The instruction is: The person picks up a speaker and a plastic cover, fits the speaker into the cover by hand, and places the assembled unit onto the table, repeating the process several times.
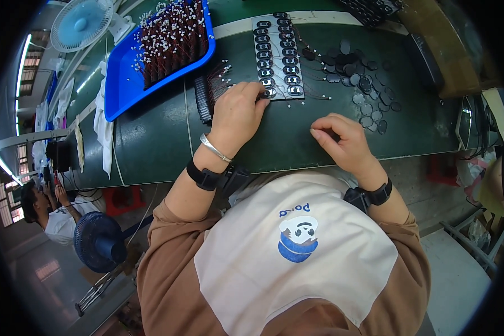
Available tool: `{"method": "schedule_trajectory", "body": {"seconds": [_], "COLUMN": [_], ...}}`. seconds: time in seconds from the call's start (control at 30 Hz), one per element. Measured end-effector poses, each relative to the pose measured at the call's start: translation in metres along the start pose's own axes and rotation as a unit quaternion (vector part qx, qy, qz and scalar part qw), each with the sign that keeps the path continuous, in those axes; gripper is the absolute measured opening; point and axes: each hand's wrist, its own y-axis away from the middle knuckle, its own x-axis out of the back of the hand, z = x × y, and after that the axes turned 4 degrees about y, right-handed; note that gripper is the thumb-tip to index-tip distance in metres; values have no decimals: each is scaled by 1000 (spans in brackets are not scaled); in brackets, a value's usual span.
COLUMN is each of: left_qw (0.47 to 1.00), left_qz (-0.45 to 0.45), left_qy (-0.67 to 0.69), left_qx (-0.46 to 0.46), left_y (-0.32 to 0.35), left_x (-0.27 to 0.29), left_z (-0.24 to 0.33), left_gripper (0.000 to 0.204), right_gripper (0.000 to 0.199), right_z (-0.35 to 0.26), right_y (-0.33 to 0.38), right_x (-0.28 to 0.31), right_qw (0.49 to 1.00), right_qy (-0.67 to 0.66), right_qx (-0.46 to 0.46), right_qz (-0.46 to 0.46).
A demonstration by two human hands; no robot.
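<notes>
My left hand (238, 112) reaches to the near left corner of a pale flat board (278, 67). Its thumb and fingers are closed on a small black oval part (269, 93) there. Two columns of similar oval parts with thin dark red wires and white plugs fill the board. Off to the right, my right hand (341, 140) hovers over the bench with thumb and forefinger pinched; whatever lies between them, if anything, is too small to make out. Beyond it spreads a loose scatter of thin dark oval discs (369, 98).
A blue tray (113, 101) of wired parts with white plugs stands at the far left of the green bench (151, 151). Beside my left wrist is a row of black parts (203, 101). A cardboard box (459, 50) sits far right. A dark fan (101, 241) and another person (67, 221) are left.
</notes>
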Motion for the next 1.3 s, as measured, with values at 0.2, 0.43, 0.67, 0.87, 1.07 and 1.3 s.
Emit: {"method": "schedule_trajectory", "body": {"seconds": [0.2,0.43,0.67,0.87,1.07,1.3], "left_qw": [998,996,999,1000,1000,998], "left_qz": [-39,-30,1,1,13,14], "left_qy": [48,78,30,18,24,44], "left_qx": [14,43,18,4,-2,-32], "left_y": [1,0,-2,1,0,-1], "left_x": [7,15,12,6,4,12], "left_z": [-6,-3,-3,-1,-6,-2], "left_gripper": [10,9,17,23,25,29], "right_gripper": [6,6,12,10,6,8], "right_z": [-1,-8,0,7,3,-11], "right_y": [0,-12,-89,-104,-108,-68], "right_x": [0,6,-4,-22,-26,37], "right_qw": [1000,999,960,943,938,913], "right_qy": [-19,3,249,316,340,394], "right_qx": [-16,-8,129,100,27,89], "right_qz": [7,34,6,-35,-60,52]}}
